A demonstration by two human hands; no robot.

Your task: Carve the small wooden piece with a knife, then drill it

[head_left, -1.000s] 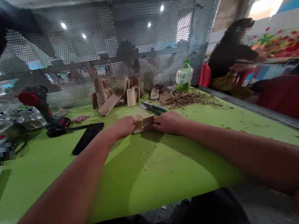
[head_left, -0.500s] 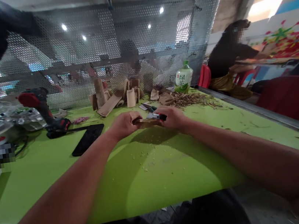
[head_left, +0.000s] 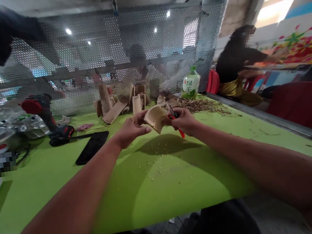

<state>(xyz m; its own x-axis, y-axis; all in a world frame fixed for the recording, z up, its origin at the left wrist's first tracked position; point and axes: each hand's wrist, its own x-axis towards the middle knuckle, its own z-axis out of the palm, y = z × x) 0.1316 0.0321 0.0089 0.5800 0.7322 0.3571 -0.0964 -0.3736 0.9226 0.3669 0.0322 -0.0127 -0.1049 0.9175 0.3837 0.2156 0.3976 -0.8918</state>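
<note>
Being steadied by the open left hand (head_left: 131,131), a curved bamboo piece (head_left: 156,119) is held against red-handled snips (head_left: 180,132) clenched in the right hand (head_left: 182,121) above the tabletop (head_left: 168,185).

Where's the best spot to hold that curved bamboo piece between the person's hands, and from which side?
Probably by its rounded outer wall, coming from the left, where the open left hand is. The curved bamboo piece would sit naturally against a palm there, while its right side is crowded by the red-handled snips in the right hand.
</note>
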